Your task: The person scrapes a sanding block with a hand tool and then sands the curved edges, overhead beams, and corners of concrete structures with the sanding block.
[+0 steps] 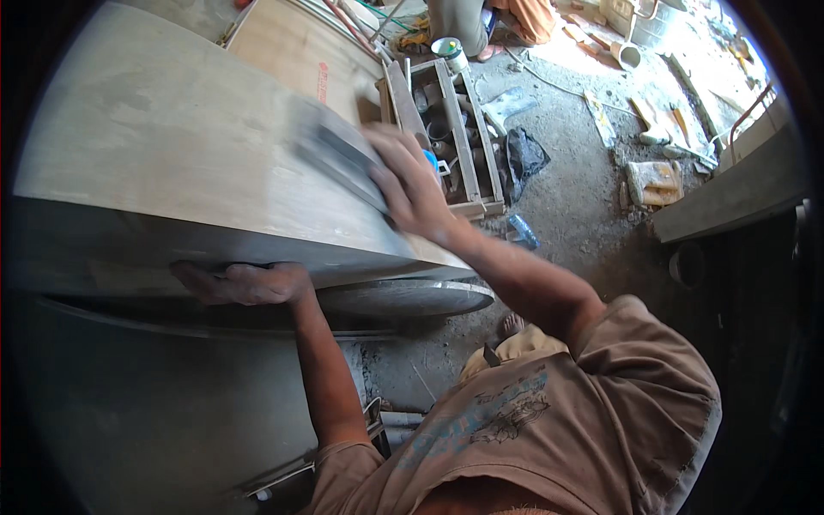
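Observation:
A large pale grey, smooth board (154, 129) with a darker side face fills the upper left. My right hand (410, 176) grips a grey rectangular block (330, 146), blurred by motion, on its top surface near the right end. My left hand (249, 283) is lower down at the board's darker side face, fingers curled against it; their tips are partly in shadow. Beneath that face lies a grey round-edged slab (395, 296). A tan sheet with red marking (292, 43) lies behind the board.
A wooden crate (489, 172) of dark items, a paint can (449, 56), a black bag (524, 159) and a plastic bottle (522, 230) lie on the dusty floor (575, 197). Another person (463, 26) crouches at the top. A grey ledge (721, 189) juts in at right.

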{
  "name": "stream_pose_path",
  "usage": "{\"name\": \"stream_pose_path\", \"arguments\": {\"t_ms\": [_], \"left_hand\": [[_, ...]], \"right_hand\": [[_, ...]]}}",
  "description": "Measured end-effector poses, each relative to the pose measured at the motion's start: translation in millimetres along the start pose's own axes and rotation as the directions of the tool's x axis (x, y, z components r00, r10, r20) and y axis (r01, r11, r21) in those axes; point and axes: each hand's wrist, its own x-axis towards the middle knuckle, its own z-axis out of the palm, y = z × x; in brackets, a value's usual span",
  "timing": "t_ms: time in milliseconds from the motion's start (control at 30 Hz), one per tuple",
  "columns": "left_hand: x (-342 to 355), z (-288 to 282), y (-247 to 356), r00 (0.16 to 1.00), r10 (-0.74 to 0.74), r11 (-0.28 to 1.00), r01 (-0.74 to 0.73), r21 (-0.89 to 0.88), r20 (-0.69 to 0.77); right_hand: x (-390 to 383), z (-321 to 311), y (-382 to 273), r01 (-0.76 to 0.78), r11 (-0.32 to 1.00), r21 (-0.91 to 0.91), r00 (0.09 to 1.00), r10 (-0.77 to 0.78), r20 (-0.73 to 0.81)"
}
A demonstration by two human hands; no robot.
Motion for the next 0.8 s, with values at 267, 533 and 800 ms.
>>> {"name": "stream_pose_path", "arguments": {"t_ms": [267,533,800], "left_hand": [[-8,12,0,1.000,-0.006,1.000,0.006,0.026,-0.005],[-7,13,17,0.995,-0.095,0.987,0.091,-0.131,-0.029],[-14,27,4,0.991,-0.121,0.982,0.112,-0.155,-0.050]], "right_hand": [[39,5,-30,0.174,0.985,0.002,0.984,-0.174,-0.033],[-97,-24,7,-0.132,0.981,-0.138,0.991,0.134,0.002],[57,6,-62,0.244,0.969,-0.046,0.969,-0.242,0.055]]}}
